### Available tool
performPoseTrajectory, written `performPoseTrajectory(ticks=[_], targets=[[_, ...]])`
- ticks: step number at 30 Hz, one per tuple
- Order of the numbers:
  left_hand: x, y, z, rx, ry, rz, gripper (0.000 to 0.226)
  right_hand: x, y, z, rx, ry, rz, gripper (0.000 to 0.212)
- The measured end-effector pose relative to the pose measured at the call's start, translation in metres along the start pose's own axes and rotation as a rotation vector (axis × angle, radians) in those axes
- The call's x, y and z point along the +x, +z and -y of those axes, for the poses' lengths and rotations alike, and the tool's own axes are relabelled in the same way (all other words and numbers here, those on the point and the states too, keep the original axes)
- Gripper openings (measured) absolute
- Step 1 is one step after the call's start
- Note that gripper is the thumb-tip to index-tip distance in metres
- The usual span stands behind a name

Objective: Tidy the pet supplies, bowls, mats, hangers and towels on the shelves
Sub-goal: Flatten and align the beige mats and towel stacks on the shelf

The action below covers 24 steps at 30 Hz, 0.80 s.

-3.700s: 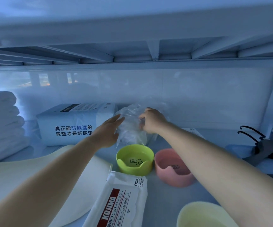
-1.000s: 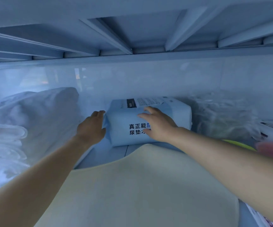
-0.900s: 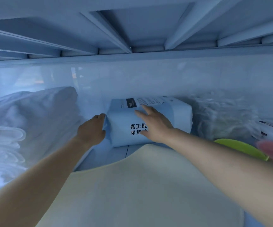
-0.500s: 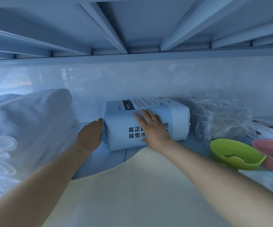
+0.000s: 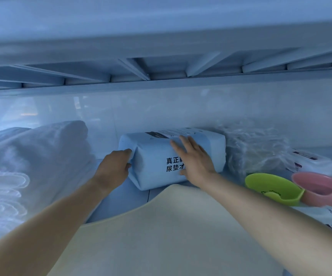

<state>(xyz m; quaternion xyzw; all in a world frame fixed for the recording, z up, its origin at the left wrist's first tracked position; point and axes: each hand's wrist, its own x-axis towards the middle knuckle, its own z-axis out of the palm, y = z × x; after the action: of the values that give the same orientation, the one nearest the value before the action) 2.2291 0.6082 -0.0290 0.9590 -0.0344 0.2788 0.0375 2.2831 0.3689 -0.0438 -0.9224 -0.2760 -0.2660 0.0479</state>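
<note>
Squaring up the blue pad pack at the back of the shelf [image 5: 121, 200].

The cream mat [image 5: 161, 236] fills the front and the folded towels [image 5: 31, 156] are stacked on the left. The blue pad pack [image 5: 153, 172] lies between them and a clear plastic bag [image 5: 255, 148]. My left hand [image 5: 114, 168] curls round the pack's left end; my right hand [image 5: 195, 160] lies flat on its front, fingers straight. Next, I think, a gentle even push, then the green bowl [image 5: 270, 188] and pink bowl [image 5: 320, 190].
</note>
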Motion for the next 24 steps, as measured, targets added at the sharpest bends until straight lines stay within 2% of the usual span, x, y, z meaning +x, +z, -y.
performPoseTrajectory(ticks=[2,5,11,17,19,23,24], targets=[[0.000,-0.008,-0.011,0.025,0.038,-0.043,0.019,-0.005,-0.006,-0.002,-0.065,-0.092,-0.039,0.096],[-0.002,-0.016,-0.027,-0.015,0.132,-0.120,0.021,-0.015,-0.011,0.006,-0.022,-0.225,-0.074,0.099],[-0.002,-0.029,-0.042,-0.072,0.159,-0.179,0.026,-0.025,-0.011,0.024,0.099,-0.143,-0.099,0.124],[-0.012,-0.036,-0.039,-0.109,0.164,-0.214,0.036,-0.024,0.000,0.035,0.090,-0.095,-0.175,0.131],[-0.017,-0.042,-0.037,-0.106,0.172,-0.242,0.030,-0.024,0.001,0.038,0.137,-0.094,-0.206,0.127],[-0.022,-0.059,-0.029,-0.072,0.204,-0.314,0.002,-0.021,-0.006,0.045,0.257,-0.137,-0.280,0.119],[-0.023,-0.065,-0.028,-0.065,0.223,-0.345,0.008,-0.020,-0.009,0.047,0.283,-0.145,-0.302,0.117]])
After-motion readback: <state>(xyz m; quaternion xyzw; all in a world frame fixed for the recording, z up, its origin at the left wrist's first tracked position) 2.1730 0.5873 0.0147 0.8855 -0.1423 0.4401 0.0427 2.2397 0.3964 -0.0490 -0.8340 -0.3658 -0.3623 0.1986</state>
